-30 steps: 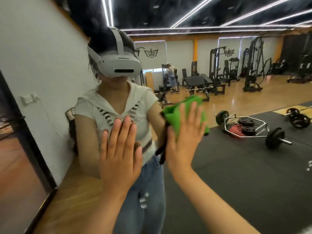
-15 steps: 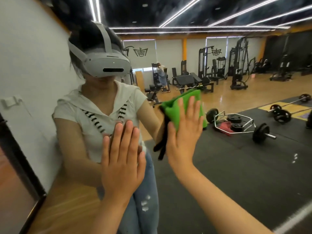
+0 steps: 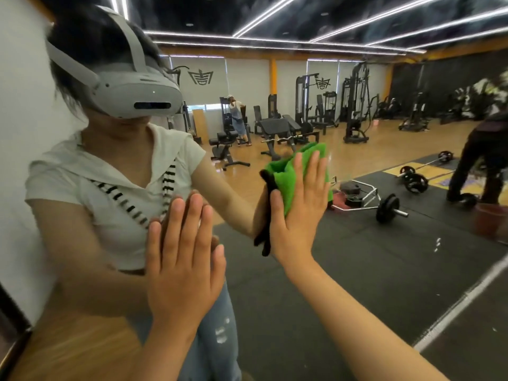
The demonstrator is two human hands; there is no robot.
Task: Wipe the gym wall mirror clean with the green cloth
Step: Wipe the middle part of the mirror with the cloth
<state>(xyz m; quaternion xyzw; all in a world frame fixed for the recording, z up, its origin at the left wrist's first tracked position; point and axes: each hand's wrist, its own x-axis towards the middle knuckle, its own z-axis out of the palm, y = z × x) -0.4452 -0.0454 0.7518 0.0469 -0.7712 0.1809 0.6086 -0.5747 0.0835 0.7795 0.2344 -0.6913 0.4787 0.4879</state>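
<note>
Two hands up, both lying flat on the one mirror (image 3: 357, 270). The right hand (image 3: 299, 213) is pressing the single green cloth (image 3: 288, 171) against the mirror mid-glass, fingers straight, not gripping. The left hand (image 3: 184, 259) is resting bare lower on the mirror, fingers straight, holding nothing.

Green cloth (image 3: 291, 177) fuzzy, matt terry; mirror (image 3: 384, 270) glossy, smooth glass.
</note>
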